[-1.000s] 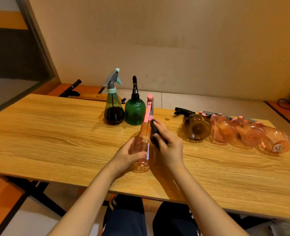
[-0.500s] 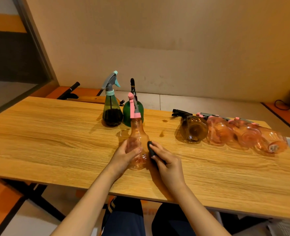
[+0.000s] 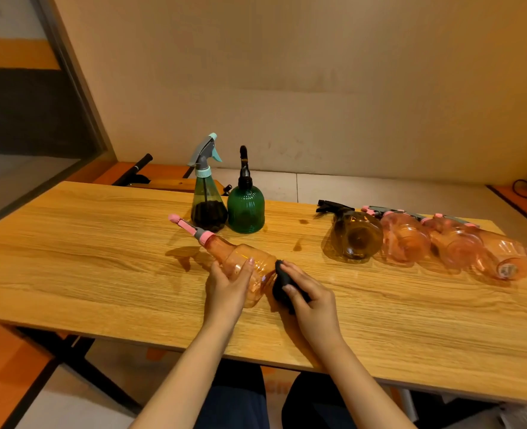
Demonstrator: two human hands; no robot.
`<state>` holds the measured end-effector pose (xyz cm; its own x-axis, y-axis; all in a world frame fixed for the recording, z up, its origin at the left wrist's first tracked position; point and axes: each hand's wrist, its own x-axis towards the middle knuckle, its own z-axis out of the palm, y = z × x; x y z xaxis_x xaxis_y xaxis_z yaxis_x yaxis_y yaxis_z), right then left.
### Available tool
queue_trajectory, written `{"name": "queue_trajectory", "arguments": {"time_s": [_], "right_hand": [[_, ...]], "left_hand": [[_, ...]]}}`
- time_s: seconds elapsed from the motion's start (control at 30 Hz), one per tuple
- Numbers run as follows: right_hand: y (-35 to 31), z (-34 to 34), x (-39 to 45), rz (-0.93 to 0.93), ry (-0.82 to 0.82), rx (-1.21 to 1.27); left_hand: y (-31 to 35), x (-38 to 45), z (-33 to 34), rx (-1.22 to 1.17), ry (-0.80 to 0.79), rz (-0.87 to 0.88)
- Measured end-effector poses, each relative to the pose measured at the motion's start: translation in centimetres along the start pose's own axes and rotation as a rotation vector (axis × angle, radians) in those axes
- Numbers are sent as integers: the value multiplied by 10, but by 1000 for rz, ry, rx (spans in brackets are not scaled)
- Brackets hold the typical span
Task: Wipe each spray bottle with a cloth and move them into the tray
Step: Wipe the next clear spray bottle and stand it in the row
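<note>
- Near the front edge of the wooden table (image 3: 70,258), your left hand (image 3: 228,289) grips a pink spray bottle (image 3: 240,261) — tilted, nozzle pointing up-left.
- Your right hand (image 3: 313,301) clutches a dark cloth (image 3: 282,284) against the bottle's base.

Orange spray bottle (image 3: 240,264) tilted, dark cloth (image 3: 282,284) against base.

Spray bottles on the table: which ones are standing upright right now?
Two: the grey-green bottle with the teal nozzle and the dark green bottle beside it. The brown and pink ones at right lie on their sides; the held pink one is tilted.
</note>
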<state>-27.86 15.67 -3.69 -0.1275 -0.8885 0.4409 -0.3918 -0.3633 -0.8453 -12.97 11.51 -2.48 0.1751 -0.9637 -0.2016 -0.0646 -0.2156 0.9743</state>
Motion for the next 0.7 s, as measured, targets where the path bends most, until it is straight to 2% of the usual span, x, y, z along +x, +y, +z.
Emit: {"name": "queue_trajectory", "arguments": {"time_s": [0.1, 0.2, 0.27, 0.4, 0.5, 0.53, 0.6, 0.7], "right_hand": [[-4, -2, 1, -2, -83, -33], [-6, -3, 1, 2, -226, -123], [-5, -2, 1, -1, -238, -157], [-4, -2, 2, 8, -216, -164], [-4, -1, 2, 4, -201, -155], [-4, -1, 2, 0, -187, -151], [-2, -1, 2, -3, -147, -132], [-2, -2, 2, 46, -83, -65]], "left_hand": [[4, -2, 2, 120, 63, -26], [9, 1, -4, 243, 53, -68], [16, 0, -13, 450, 43, -37], [33, -7, -24, 858, 126, 121], [36, -5, -27, 1030, 232, 372], [38, -4, -28, 1057, 194, 478], [41, 4, -33, 1116, -25, 592], [52, 19, -40, 1159, -435, 553]]}}
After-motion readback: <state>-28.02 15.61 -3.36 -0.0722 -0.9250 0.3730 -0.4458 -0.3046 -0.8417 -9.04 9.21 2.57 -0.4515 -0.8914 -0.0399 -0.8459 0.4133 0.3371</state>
